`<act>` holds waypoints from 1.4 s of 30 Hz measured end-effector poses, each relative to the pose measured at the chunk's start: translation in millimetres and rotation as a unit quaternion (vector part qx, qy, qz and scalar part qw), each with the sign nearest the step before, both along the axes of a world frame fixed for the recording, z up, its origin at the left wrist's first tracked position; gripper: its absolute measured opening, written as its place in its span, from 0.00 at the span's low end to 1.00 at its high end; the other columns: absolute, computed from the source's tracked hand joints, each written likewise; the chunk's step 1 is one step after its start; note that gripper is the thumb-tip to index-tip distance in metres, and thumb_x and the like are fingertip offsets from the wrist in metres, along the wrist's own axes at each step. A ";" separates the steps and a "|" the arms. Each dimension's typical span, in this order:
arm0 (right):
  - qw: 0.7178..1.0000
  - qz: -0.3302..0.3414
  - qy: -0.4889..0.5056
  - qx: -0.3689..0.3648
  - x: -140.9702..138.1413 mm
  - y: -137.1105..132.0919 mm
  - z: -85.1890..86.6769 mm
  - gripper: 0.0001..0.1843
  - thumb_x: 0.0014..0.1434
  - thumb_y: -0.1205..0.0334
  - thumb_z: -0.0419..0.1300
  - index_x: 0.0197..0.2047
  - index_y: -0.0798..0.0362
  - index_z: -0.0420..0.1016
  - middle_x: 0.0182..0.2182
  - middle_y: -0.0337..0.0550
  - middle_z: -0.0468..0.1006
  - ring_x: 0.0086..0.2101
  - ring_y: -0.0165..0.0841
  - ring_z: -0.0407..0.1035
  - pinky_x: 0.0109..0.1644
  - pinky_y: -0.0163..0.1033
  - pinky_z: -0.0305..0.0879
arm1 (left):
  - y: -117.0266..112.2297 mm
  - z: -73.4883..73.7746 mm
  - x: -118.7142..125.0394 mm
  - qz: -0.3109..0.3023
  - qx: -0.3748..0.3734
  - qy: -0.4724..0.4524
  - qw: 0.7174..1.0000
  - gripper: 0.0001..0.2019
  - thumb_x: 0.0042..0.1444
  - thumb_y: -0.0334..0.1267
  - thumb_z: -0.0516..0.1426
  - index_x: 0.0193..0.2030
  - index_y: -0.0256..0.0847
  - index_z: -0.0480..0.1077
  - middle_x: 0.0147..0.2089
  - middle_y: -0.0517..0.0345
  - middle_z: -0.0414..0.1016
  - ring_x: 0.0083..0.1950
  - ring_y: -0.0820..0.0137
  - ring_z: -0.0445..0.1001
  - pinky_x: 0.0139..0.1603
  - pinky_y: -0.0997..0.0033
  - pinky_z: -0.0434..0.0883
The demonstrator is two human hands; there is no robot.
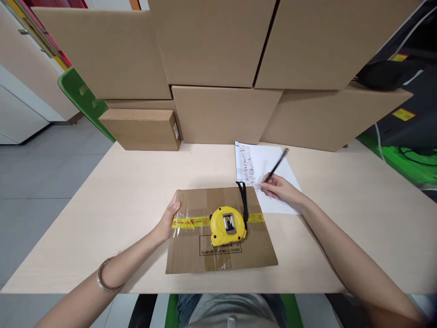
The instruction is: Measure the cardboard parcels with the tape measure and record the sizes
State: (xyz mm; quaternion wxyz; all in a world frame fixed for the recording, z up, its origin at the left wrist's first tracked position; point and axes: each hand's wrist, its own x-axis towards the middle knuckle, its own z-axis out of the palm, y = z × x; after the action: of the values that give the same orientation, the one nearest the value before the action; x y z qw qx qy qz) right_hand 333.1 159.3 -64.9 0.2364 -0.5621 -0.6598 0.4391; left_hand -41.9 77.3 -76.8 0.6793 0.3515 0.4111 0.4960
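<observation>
A flat cardboard box (191, 248) sealed with yellow tape lies on the table in front of me. A yellow tape measure (227, 226) with a black strap rests on top of it. My left hand (168, 219) grips the box's left edge, fingers curled over it. My right hand (280, 190) holds a black pen (276, 169) with its tip on a white printed sheet (264, 171) just right of the box.
Large cardboard boxes (221, 114) are stacked along the back of the light wooden table (358, 209). A smaller brown box (141, 129) sits at the back left. A green chair (80, 98) stands beyond the table's left corner.
</observation>
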 end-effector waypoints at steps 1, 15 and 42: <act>1.000 0.000 0.019 -0.008 0.3 0.3 -0.7 0.26 0.60 0.34 0.58 0.33 0.49 0.64 0.20 0.32 0.66 0.20 0.27 0.57 0.25 0.35 0.56 | -0.1 0.4 -0.9 0.000 -0.001 0.010 1.000 0.28 0.51 0.59 0.64 0.52 0.42 0.74 0.46 0.48 0.84 0.53 0.45 0.80 0.56 0.45 0.76; 0.997 -0.010 0.066 -0.046 -4.3 3.4 -11.7 0.23 0.47 0.47 0.72 0.22 0.50 0.64 0.14 0.33 0.66 0.16 0.25 0.57 0.22 0.34 0.53 | 1.7 5.3 -1.8 0.002 0.095 0.072 0.993 0.26 0.56 0.59 0.62 0.52 0.42 0.77 0.59 0.49 0.78 0.67 0.46 0.69 0.67 0.53 0.67; 0.998 0.009 0.062 -0.024 4.6 6.7 -29.2 0.17 0.53 0.58 0.67 0.24 0.49 0.61 0.17 0.32 0.66 0.19 0.26 0.58 0.24 0.35 0.51 | 2.0 7.7 -4.3 -0.012 0.113 0.088 0.990 0.25 0.58 0.59 0.61 0.53 0.43 0.77 0.60 0.50 0.77 0.66 0.47 0.69 0.67 0.55 0.65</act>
State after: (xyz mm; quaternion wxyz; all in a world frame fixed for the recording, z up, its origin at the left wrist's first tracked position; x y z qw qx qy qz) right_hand 337.8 166.0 -94.1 0.2593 -0.5338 -0.6379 0.4909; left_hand -46.2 79.3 -69.2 0.6018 0.4732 0.4068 0.4984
